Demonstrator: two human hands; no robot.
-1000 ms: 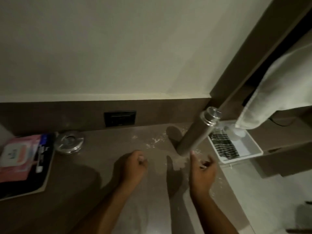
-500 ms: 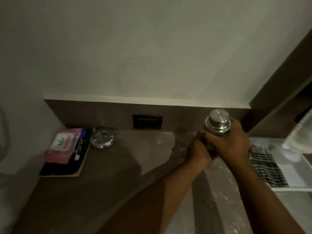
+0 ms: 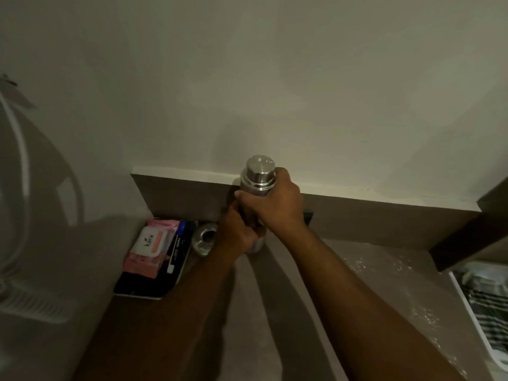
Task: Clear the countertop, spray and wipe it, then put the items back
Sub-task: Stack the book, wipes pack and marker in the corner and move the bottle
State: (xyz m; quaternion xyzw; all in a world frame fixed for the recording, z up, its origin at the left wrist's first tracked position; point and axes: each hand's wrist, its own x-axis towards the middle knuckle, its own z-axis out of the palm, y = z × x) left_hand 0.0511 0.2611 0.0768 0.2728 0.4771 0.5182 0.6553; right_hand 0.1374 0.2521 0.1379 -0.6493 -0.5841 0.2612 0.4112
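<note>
You're gripping the flask (image 3: 257, 171) with both hands, right (image 3: 270, 204) above left (image 3: 237, 232), probably clearing it off the countertop (image 3: 357, 273) next.

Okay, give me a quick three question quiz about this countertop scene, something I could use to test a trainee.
1. True or false: only one hand grips the steel bottle.
2. Which lies nearest the left wall? A) the pink wipes pack B) the small metal dish C) the white tray
3. Fill in: the cap on the bottle is ___ (on/off).

Key
1. False: the right hand holds it near the top and the left hand lower down.
2. A
3. on
</note>
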